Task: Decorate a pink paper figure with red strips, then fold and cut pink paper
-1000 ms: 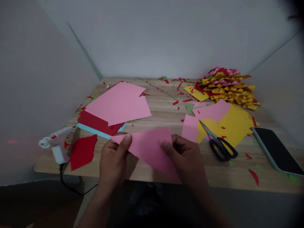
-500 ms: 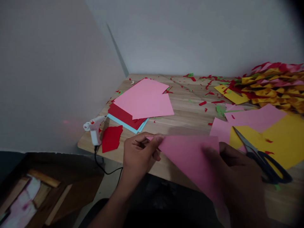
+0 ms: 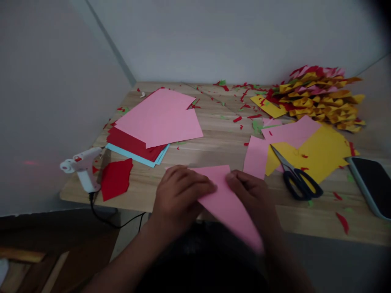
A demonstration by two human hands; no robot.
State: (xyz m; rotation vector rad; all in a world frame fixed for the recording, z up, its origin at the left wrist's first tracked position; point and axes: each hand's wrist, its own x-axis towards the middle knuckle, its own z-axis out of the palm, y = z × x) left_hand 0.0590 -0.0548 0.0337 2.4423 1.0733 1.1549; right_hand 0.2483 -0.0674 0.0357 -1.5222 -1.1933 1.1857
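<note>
A folded sheet of pink paper (image 3: 230,207), roughly triangular, hangs between my hands at the table's front edge. My left hand (image 3: 183,193) is closed over its upper left part, fingers laid across the front. At the upper right corner, my right hand (image 3: 252,191) pinches the sheet between thumb and fingers. Scissors with dark blue handles (image 3: 295,175) lie just right of my right hand. They rest partly on yellow paper (image 3: 320,150). Pink paper pieces (image 3: 255,154) lie beside the scissors.
On the left, pink sheets (image 3: 159,118) overlap red and light blue sheets. A white glue gun (image 3: 84,169) with a cord stands near a red paper piece (image 3: 116,179). A ruffled yellow, red and pink paper craft (image 3: 320,97) sits back right. A phone (image 3: 372,185) lies right.
My left hand has slid over the paper, its fingers now covering the upper left part. My right hand has come closer to it. The view has turned right, bringing the phone in.
</note>
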